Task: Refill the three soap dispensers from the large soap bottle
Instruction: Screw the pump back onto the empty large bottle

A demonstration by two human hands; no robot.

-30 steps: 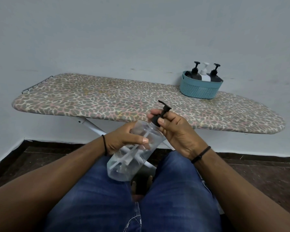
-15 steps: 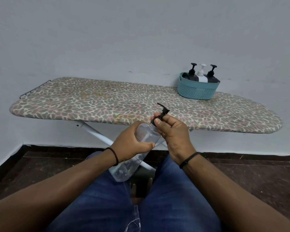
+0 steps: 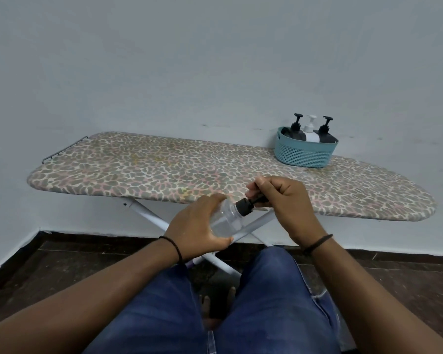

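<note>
Left hand [image 3: 197,226] grip wrapped round clear soap bottle [image 3: 225,219], tilted above the lap. Right hand [image 3: 283,200] grip clamped on its black pump [image 3: 251,201]. Three dispensers [image 3: 310,130] upright in teal basket [image 3: 302,154], far right of ironing board [image 3: 164,172].

The clear soap bottle [image 3: 225,221], black pump cap on, tilts in front of the ironing board [image 3: 164,172]; three dispensers [image 3: 310,130] stand in the basket [image 3: 302,154] on it.
</note>
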